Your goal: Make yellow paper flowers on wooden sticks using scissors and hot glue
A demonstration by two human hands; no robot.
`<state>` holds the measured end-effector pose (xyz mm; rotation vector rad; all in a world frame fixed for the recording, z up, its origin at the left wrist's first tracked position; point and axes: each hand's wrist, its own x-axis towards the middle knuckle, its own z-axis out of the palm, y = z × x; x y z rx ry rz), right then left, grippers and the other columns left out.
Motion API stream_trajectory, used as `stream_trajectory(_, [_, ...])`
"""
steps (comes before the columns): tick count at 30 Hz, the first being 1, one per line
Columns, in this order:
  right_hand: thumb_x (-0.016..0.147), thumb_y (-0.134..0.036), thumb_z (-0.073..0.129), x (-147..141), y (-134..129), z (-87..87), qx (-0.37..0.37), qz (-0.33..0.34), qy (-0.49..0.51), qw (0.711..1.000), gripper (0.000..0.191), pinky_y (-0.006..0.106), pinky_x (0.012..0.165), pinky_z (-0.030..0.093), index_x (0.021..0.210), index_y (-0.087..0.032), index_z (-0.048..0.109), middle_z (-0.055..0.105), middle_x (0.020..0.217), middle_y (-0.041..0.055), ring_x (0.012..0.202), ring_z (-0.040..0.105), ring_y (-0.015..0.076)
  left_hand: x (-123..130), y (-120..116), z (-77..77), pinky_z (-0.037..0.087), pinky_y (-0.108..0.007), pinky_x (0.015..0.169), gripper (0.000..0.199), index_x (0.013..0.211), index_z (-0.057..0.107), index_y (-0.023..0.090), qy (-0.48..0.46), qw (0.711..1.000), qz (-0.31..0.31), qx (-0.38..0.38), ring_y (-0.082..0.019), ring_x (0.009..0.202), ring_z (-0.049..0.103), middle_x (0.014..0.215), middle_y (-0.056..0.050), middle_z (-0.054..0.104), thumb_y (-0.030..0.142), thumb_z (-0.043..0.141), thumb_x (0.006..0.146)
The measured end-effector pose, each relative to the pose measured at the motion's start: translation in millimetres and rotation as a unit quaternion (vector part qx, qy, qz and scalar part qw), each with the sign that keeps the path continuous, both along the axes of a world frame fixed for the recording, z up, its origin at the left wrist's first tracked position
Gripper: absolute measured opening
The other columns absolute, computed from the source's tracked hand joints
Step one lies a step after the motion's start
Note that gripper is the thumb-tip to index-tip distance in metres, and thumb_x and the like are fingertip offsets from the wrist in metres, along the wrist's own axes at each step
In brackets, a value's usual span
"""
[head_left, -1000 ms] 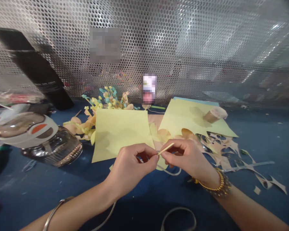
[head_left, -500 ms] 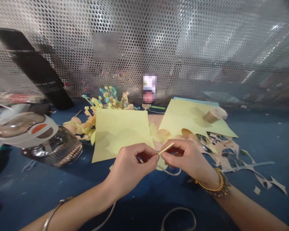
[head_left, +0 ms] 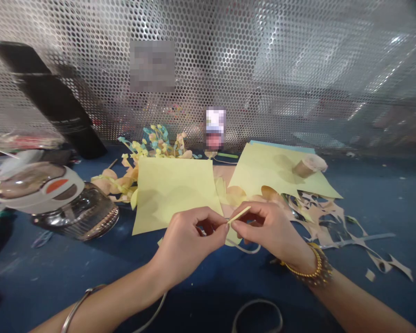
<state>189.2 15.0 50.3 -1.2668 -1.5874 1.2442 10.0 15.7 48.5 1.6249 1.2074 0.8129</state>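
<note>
Facing you on the far side, a perforated metal screen [head_left: 222,60] is standing behind the blue table [head_left: 384,185]. A black container [head_left: 58,104] is tilting left in front of it, apparently using it as a prop. Two yellow sheets [head_left: 176,185] are lying in the middle and to the right, probably flat so that their faces are exposed. Your left hand [head_left: 187,240] and right hand [head_left: 275,229] are meeting by the left sheet's near edge, both with curled fingers. On the left, a glass jar [head_left: 76,212] is sitting outside your hands' space. Paper scraps [head_left: 329,217] are spreading at right, while paper flowers [head_left: 156,141] are clustering beyond the left sheet. A small roll [head_left: 310,165] is resting on the right sheet, perhaps weighing it down. Below your fingers, a pale cord [head_left: 250,251] is curving loosely. Between your hands, you are pinching a slim yellow strip [head_left: 241,214] between thumb and fingers of each, likely because something so narrow is needing fingertip control.
</note>
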Motion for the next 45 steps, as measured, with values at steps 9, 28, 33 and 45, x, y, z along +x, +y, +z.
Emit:
stream_trajectory(9, [0.075,-0.02,0.065,1,1,0.3,0.012,0.015,0.002,1.0,0.004,0.015,0.049,0.047,0.074,-0.017,0.068,0.061,0.063,-0.0022,0.054,0.054,0.0068,0,-1,0.9,0.037,-0.019,0.047,0.012,0.07,0.067,0.018,0.0,1.0,0.001,-0.004,-0.008,0.051,0.047,0.061,0.001,0.063,0.027,0.062,0.075])
stream_trajectory(28, [0.081,-0.028,0.064,9,1,3.9,0.022,0.004,0.024,0.999,0.012,0.017,0.049,0.049,0.077,-0.018,0.067,0.062,0.062,-0.0018,0.051,0.055,0.0074,-2,4,6.4,0.036,-0.018,0.044,0.016,0.072,0.065,0.017,-0.032,0.997,-0.044,-0.055,-0.008,0.051,0.049,0.061,0.002,0.059,0.031,0.06,0.078])
stream_trajectory(33, [0.081,-0.029,0.064,9,2,3.0,0.033,0.007,0.02,0.999,0.012,0.018,0.049,0.049,0.078,-0.018,0.067,0.062,0.066,-0.0009,0.052,0.055,0.0074,-3,5,7.0,0.036,-0.017,0.042,0.016,0.076,0.067,0.018,-0.055,0.995,-0.054,-0.069,-0.007,0.051,0.05,0.064,0.002,0.06,0.031,0.059,0.079])
stream_trajectory(45, [0.081,-0.031,0.063,11,1,15.1,0.053,-0.031,-0.006,0.998,0.015,0.018,0.048,0.049,0.078,-0.017,0.067,0.061,0.06,-0.0013,0.051,0.054,0.0082,-6,6,9.0,0.039,-0.018,0.043,0.019,0.081,0.069,0.018,-0.06,0.995,-0.047,-0.058,-0.009,0.051,0.05,0.065,-0.001,0.061,0.033,0.059,0.079])
